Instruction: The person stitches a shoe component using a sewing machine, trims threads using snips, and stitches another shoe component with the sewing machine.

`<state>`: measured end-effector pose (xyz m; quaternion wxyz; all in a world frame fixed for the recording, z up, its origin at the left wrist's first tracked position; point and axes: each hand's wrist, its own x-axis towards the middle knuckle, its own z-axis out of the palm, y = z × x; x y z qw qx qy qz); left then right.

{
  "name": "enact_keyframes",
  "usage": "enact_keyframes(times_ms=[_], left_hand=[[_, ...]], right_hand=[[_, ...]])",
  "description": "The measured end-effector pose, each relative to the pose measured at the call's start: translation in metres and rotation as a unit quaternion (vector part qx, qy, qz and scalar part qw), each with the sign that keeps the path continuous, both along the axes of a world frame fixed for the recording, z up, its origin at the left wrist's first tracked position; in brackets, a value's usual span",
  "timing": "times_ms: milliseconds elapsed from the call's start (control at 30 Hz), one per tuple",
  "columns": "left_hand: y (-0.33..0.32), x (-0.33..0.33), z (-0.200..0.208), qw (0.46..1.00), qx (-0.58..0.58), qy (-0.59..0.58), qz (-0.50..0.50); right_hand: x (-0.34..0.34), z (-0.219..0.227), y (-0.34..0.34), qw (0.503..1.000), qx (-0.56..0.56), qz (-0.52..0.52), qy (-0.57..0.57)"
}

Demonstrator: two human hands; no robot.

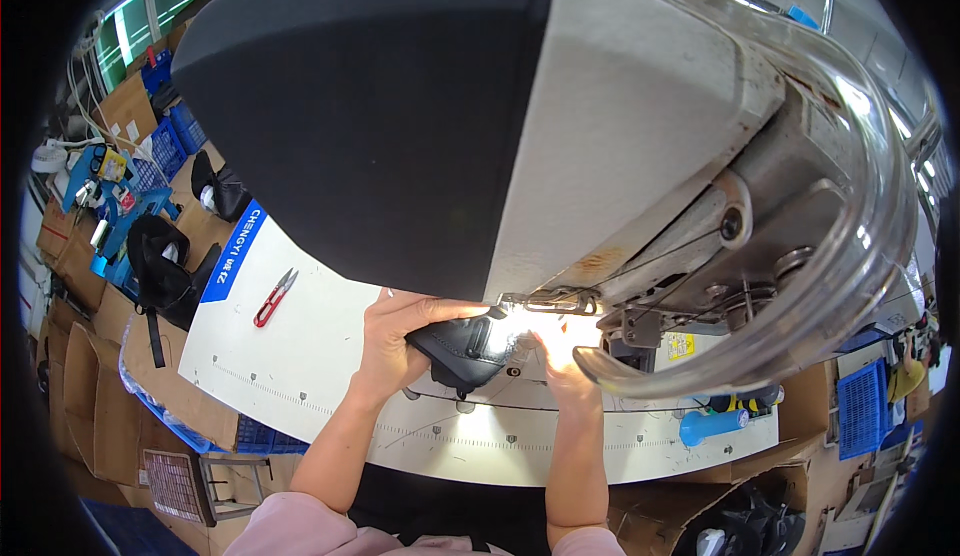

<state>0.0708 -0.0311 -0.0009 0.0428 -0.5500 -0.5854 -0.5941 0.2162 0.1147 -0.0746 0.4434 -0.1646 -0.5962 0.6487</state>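
In the head view, a large black and white sewing machine [620,136] fills the upper middle. Under its head, beside the bright lamp, lies a black padded piece [462,353] that looks like leather or fabric. My left hand [395,341] grips that piece from its left side, with the thumb and fingers closed round its edge. My right hand [565,356] is at the needle area, to the right of the piece. Glare washes out its fingers, so what they touch cannot be made out.
Red-handled thread snips [273,299] lie on the white sewing table [330,366]. A blue cylinder [712,426] rests at the right. A clear curved guard [850,286] arches over the machine's right side. Left of the table are black bags [165,266]; cardboard boxes [105,396] stand beyond.
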Motion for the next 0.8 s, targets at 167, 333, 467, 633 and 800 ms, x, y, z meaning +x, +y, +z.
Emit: enact_keyframes(times_ms=[167,333,467,633,800], left_hand=[[0.004,-0.011,-0.002,0.998,-0.006,-0.04,-0.043],[0.009,-0.026,-0.012,0.987,-0.024,-0.123,-0.103],[0.009,-0.026,-0.014,0.986,-0.001,-0.128,-0.106],[0.015,-0.01,-0.009,0.992,0.003,-0.115,-0.057],[0.007,-0.002,-0.003,0.996,-0.01,-0.08,0.024]], right_hand=[[-0.002,-0.01,0.004,1.0,-0.001,-0.002,0.016],[-0.004,-0.001,-0.004,0.986,-0.126,0.079,0.071],[-0.011,-0.008,-0.01,0.987,-0.145,0.019,0.061],[-0.011,-0.036,-0.005,0.973,0.102,-0.155,-0.134],[-0.01,-0.04,-0.005,0.969,0.1,-0.15,-0.17]])
